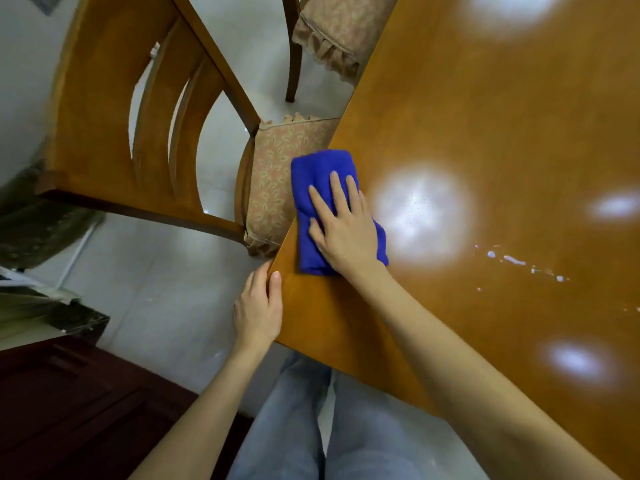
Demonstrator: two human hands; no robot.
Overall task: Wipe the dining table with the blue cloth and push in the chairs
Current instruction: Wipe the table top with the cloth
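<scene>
A glossy brown dining table fills the right side of the head view. A folded blue cloth lies at the table's left edge, and my right hand presses flat on it with straight fingers. My left hand grips the table's near corner edge, thumb on top. A wooden chair with a patterned seat cushion stands to the left, its seat partly under the table edge. A second chair with the same cushion stands farther back along the same side.
White crumbs or specks lie on the table right of the cloth. Dark wooden furniture stands at the lower left on the pale tiled floor. My legs in light jeans are below the table corner.
</scene>
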